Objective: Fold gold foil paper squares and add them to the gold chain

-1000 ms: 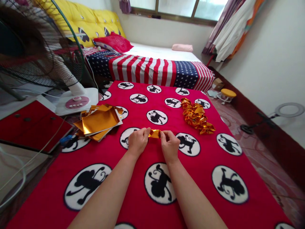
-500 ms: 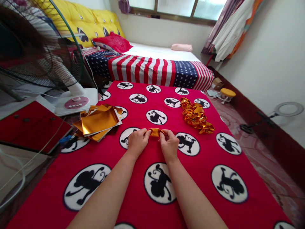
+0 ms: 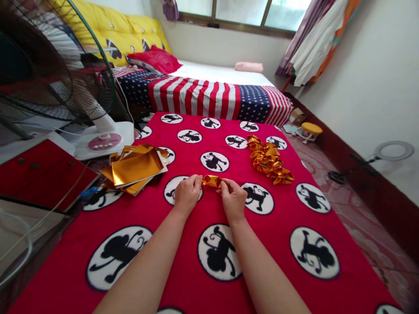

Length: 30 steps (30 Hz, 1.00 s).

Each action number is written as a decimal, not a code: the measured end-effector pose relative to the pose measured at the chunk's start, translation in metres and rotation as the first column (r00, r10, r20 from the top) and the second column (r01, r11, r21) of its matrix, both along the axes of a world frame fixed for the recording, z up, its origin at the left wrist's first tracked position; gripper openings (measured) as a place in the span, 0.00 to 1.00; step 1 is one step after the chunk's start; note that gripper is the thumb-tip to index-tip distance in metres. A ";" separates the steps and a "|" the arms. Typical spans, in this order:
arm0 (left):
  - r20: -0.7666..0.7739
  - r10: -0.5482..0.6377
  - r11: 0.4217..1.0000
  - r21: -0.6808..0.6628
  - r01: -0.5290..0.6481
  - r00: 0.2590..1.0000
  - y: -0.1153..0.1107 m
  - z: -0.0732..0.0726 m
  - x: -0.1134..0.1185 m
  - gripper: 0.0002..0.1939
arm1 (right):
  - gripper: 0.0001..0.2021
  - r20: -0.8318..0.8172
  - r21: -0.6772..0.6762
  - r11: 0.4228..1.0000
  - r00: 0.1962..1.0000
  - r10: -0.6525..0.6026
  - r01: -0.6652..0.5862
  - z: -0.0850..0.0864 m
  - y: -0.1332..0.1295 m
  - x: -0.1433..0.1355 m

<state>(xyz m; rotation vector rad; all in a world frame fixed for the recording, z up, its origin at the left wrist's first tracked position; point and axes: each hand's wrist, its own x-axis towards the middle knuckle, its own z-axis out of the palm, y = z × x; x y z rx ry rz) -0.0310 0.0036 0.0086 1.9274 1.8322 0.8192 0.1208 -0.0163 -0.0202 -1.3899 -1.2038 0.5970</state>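
Note:
A small folded piece of shiny gold paper (image 3: 212,181) is held level between my two hands, over the red cloth (image 3: 262,240) with monkey prints. My left hand (image 3: 188,194) pinches its left end with thumb and fingers. At its right end, my right hand (image 3: 233,198) grips it the same way. To the left lies a loose stack of gold paper sheets (image 3: 137,168) with white edges. Several folded gold pieces (image 3: 269,160) sit clustered on the cloth at the right.
A fan (image 3: 104,139) with a white base stands at the left, beside a red panel (image 3: 42,174). Behind the cloth is a bed (image 3: 203,96) with a striped cover. A yellow stool (image 3: 310,128) and a ring-shaped stand (image 3: 394,150) are on the right.
The folded gold piece shows more of its faceted middle and left end, as my left fingers have shifted slightly left and up. My right hand has barely moved.

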 end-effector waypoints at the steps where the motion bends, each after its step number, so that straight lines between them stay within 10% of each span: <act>1: -0.005 -0.013 1.000 0.015 0.013 1.000 0.000 0.000 0.000 0.19 | 0.11 0.002 0.003 1.000 1.000 -0.006 0.006 -0.001 0.000 0.000; 12: -0.118 -0.044 0.993 0.108 0.057 0.992 -0.004 -0.001 0.002 0.20 | 0.10 0.278 0.119 0.992 0.957 -0.083 0.051 0.002 0.001 0.007; 20: -0.218 -0.020 0.996 0.081 0.038 0.976 -0.002 -0.004 0.004 0.20 | 0.18 0.104 0.031 0.998 0.993 -0.064 0.061 0.010 -0.003 0.007; 30: -0.201 -0.019 0.991 0.129 0.045 0.979 -0.003 -0.004 0.005 0.19 | 0.09 0.259 0.080 0.996 0.964 -0.063 0.044 0.007 -0.001 0.004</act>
